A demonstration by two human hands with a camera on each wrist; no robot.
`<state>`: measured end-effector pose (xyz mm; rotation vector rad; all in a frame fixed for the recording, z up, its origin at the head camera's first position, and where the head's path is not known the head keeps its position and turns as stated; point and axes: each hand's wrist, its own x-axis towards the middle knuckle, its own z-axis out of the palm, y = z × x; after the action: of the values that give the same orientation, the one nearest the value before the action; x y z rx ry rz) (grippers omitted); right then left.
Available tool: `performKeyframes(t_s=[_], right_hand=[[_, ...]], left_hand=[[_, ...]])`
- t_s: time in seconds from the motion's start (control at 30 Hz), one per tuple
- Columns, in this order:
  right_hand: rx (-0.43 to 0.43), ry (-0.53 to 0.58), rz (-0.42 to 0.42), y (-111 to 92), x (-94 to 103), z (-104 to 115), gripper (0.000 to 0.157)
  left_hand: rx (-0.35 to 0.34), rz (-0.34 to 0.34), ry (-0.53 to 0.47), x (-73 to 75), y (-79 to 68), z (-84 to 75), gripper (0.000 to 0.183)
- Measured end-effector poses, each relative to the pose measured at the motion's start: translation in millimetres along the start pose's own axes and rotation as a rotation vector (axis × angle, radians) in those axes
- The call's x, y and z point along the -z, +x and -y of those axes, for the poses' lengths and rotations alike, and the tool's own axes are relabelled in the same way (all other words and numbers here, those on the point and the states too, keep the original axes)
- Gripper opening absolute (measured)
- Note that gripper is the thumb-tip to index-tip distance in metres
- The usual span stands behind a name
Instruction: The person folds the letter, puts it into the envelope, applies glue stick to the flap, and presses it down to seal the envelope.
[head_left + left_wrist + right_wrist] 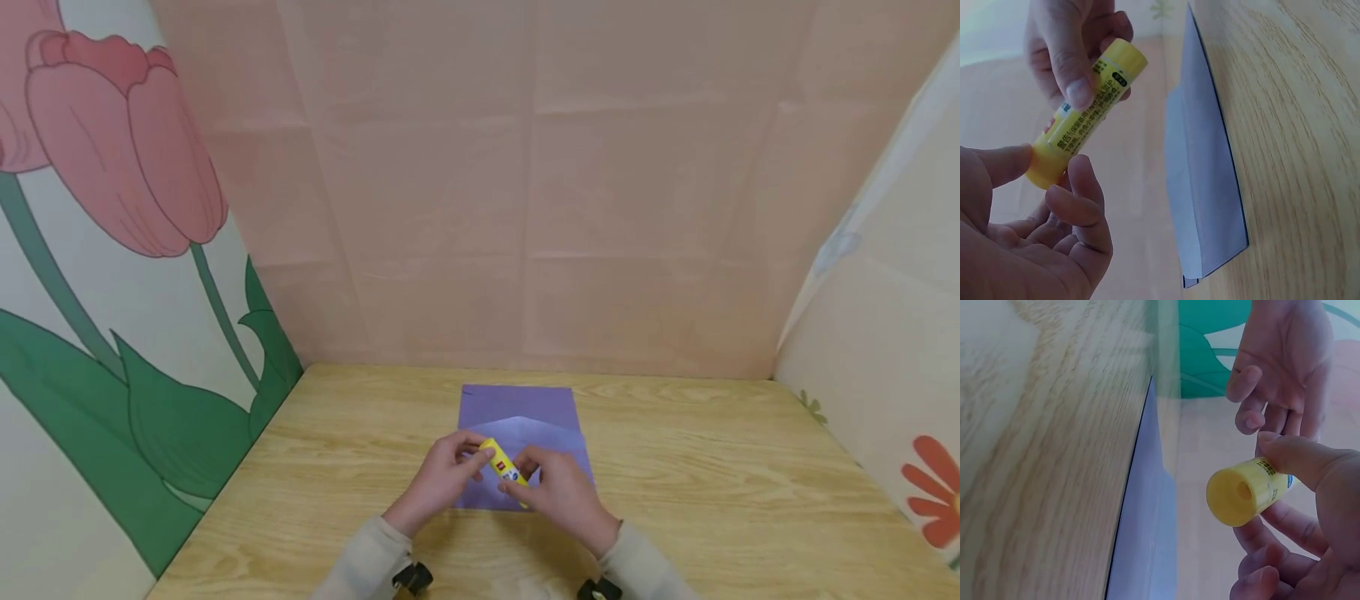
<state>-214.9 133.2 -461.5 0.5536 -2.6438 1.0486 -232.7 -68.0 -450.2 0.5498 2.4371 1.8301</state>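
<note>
A yellow glue stick (504, 468) is held slantwise between both hands, above a purple sheet of folded paper (517, 403). My left hand (446, 477) pinches its upper end between thumb and fingers. Around the printed barrel, my right hand (562, 493) grips with the thumb laid along it. In the left wrist view, black lettering shows on the glue stick (1088, 112), and the left thumb meets the yellow end. The right wrist view shows the round base end of the glue stick (1235, 495) facing the camera.
The paper lies on a wood-grain table (345, 467), with a paler folded flap (517, 435) across it. A pink sheet (540, 208) hangs behind the table. Panels printed with flowers (127, 150) stand at both sides.
</note>
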Motion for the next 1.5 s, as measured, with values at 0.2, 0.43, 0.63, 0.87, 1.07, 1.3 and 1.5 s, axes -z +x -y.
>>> performKeyframes(t_s=[0.2, 0.43, 0.63, 0.87, 1.07, 1.3, 1.5], right_hand=[[-0.005, -0.028, -0.013, 0, -4.3, 1, 0.025], [0.006, -0.068, -0.033, 0, -6.5, 3, 0.032], [-0.019, -0.078, -0.004, 3, -4.9, 2, 0.029], [-0.072, -0.011, 0.037, 4, -2.3, 1, 0.027], [-0.129, 0.066, 0.008, 8, -1.4, -9, 0.025], [-0.174, 0.111, -0.089, 14, -1.2, -17, 0.022], [-0.207, 0.083, -0.091, 20, -3.8, -18, 0.024]], left_hand=[[0.014, -0.023, 0.012, 0.1, -0.7, 2.5, 0.025], [0.05, -0.064, 0.002, 1.3, -1.7, 4.1, 0.027], [0.03, -0.079, -0.011, 4.2, -3.8, 5.0, 0.025], [0.056, -0.132, -0.03, 9.2, -1.9, 12.6, 0.028], [0.066, -0.17, 0.178, 29.8, 0.2, 15.4, 0.026], [0.106, -0.104, 0.682, 47.9, 0.8, 23.1, 0.017], [0.147, -0.066, 0.8, 53.3, -1.3, 31.4, 0.014]])
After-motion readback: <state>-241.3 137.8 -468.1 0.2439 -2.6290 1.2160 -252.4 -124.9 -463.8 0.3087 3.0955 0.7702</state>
